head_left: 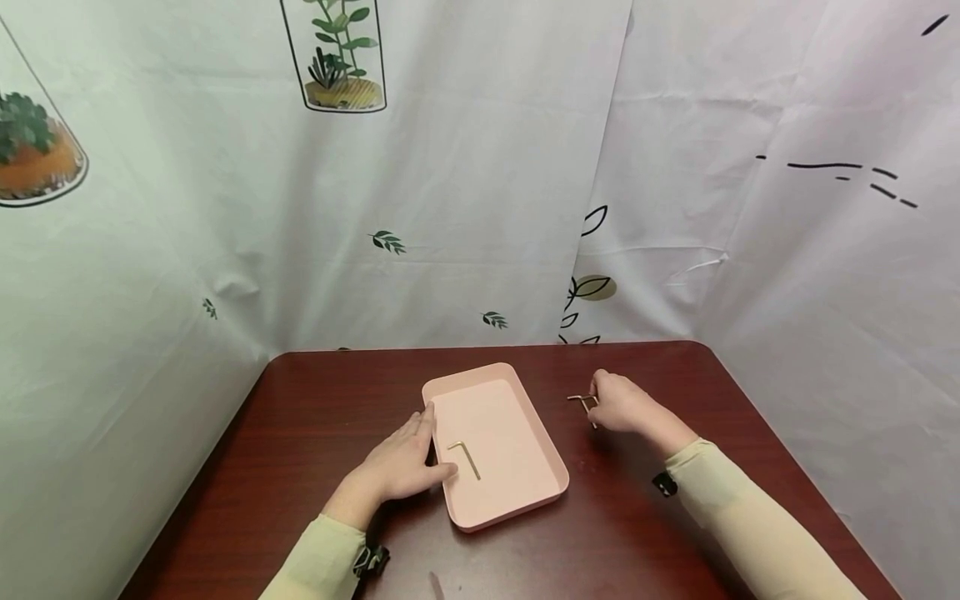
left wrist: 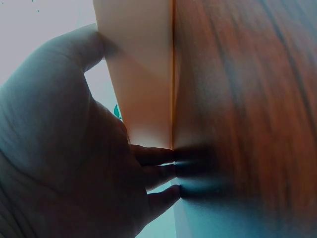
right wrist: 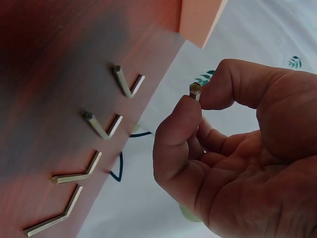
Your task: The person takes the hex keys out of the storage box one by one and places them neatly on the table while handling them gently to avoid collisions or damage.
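Observation:
A shallow pink tray lies slanted on the dark wooden table. Inside it, toward its left side, is one L-shaped hex key. My left hand holds the tray's left wall, thumb over the rim and fingers along the outside; the left wrist view has three fingertips low beside the wall's base. To the right of the tray, my right hand pinches another hex key between thumb and index finger, its hexagonal end showing. Several more hex keys lie in a row on the tabletop in the right wrist view.
The reddish-brown table ends at a far edge against a white hanging cloth printed with plants. Cloth also hangs along both sides. A small black device is strapped at the left wrist, another at the right.

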